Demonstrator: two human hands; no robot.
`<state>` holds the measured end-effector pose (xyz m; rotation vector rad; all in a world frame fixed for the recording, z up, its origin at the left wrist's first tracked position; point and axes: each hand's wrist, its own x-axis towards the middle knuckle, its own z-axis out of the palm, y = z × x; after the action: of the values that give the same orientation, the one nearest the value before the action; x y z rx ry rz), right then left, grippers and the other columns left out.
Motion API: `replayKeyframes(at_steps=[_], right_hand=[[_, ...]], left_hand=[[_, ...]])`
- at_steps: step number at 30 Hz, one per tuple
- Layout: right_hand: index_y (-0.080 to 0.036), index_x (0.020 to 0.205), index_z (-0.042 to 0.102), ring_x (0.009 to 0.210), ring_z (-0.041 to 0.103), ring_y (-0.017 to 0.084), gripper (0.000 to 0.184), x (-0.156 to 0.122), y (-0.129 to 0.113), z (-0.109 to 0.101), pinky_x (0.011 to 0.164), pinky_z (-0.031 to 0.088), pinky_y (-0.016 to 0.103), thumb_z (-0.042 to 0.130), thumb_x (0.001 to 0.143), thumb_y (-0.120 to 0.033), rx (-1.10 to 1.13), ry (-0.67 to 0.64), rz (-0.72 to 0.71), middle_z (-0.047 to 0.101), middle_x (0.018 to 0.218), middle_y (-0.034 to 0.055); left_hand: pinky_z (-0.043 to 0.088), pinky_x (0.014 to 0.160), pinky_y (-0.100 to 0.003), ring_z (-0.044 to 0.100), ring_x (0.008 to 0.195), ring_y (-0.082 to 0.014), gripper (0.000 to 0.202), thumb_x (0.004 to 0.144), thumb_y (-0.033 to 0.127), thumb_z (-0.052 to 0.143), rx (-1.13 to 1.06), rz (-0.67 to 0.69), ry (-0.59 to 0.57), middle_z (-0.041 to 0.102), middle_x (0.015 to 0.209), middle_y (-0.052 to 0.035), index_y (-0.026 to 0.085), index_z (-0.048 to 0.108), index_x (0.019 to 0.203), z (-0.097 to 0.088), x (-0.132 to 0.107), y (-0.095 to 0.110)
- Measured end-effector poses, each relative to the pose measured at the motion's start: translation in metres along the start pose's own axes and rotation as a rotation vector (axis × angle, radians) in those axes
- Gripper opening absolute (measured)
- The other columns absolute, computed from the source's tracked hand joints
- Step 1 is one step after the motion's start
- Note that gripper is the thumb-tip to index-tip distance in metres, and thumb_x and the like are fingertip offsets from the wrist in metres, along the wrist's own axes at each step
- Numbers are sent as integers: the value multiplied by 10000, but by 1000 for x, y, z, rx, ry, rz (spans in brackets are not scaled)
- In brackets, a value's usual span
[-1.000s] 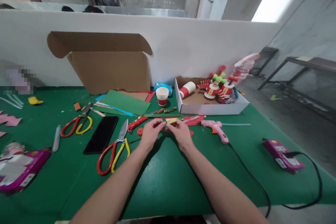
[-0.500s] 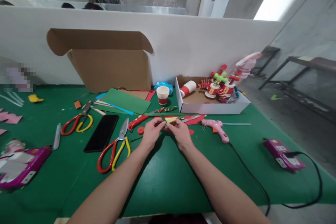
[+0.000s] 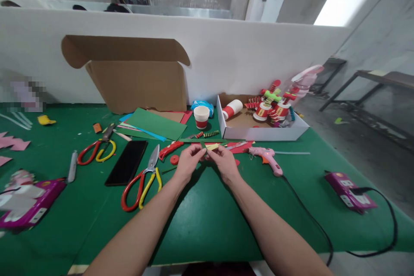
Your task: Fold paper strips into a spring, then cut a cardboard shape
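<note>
My left hand (image 3: 188,161) and my right hand (image 3: 225,163) meet fingertip to fingertip over the middle of the green table. Pinched between them are narrow paper strips: a green paper strip (image 3: 203,145) at the left fingers and a yellow paper strip (image 3: 211,147) at the right. Where the strips join is hidden by the fingers. Left of my left hand lie a red-handled utility knife (image 3: 170,150), a red paper roll (image 3: 174,159) and scissors (image 3: 150,177) with red and yellow handles. Just right of my right hand lies red paper (image 3: 241,147).
A pink glue gun (image 3: 267,156) trails its cable to the right, near a purple power strip (image 3: 349,190). A white box (image 3: 265,133) holds paper-cup figures. Behind my hands stand a paper cup (image 3: 201,118) and green card sheets (image 3: 155,124). A phone (image 3: 127,164) lies left.
Both hands keep pinching the paper strips in nearly the same place, with only slight finger movement. The whole view has shifted a little.
</note>
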<state>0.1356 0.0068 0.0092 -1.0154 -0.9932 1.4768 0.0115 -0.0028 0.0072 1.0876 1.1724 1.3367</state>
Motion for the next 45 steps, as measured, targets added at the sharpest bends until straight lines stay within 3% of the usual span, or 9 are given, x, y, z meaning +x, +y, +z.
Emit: replayKeyframes(at_steps=[7,13,18,27,34,45], right_hand=[[-186,742,671,615,595,139,222,-2,1,4,659,486,279,759,598,-330,-17,7,-24,677,672,-7],[-179,720,655,588,582,130,259,2,3,1,671,495,292,785,562,-338,121,86,29,648,619,-17],[-180,700,650,594,586,128,248,2,4,1,679,503,295,794,562,-328,172,59,44,658,637,-9],[-175,674,642,594,574,116,220,1,5,3,676,491,282,791,573,-301,145,51,42,640,611,-16],[-172,738,659,610,570,119,234,0,2,2,675,491,283,777,588,-307,74,70,-23,667,677,-8],[-188,756,631,594,550,98,264,-1,3,4,614,472,239,787,577,-304,79,50,-26,652,686,-32]], left_hand=[[411,591,-233,508,585,-109,288,657,433,704,24,15,42,582,605,16,164,601,660,0,-1,-1],[439,589,-240,539,595,-108,376,610,455,758,-101,-84,-11,647,700,-24,148,664,805,4,-1,0],[454,620,-254,572,633,-131,303,598,392,764,0,-32,12,663,690,-22,154,668,760,3,-1,-3],[448,636,-259,564,602,-124,253,581,360,773,-28,-5,66,639,626,-3,156,650,667,4,-1,-2],[430,598,-228,538,588,-88,325,562,358,804,-234,-144,9,637,676,-6,134,667,753,5,-2,2],[410,575,-212,528,555,-75,294,525,309,814,-243,-160,56,618,636,10,130,657,698,5,0,-1]])
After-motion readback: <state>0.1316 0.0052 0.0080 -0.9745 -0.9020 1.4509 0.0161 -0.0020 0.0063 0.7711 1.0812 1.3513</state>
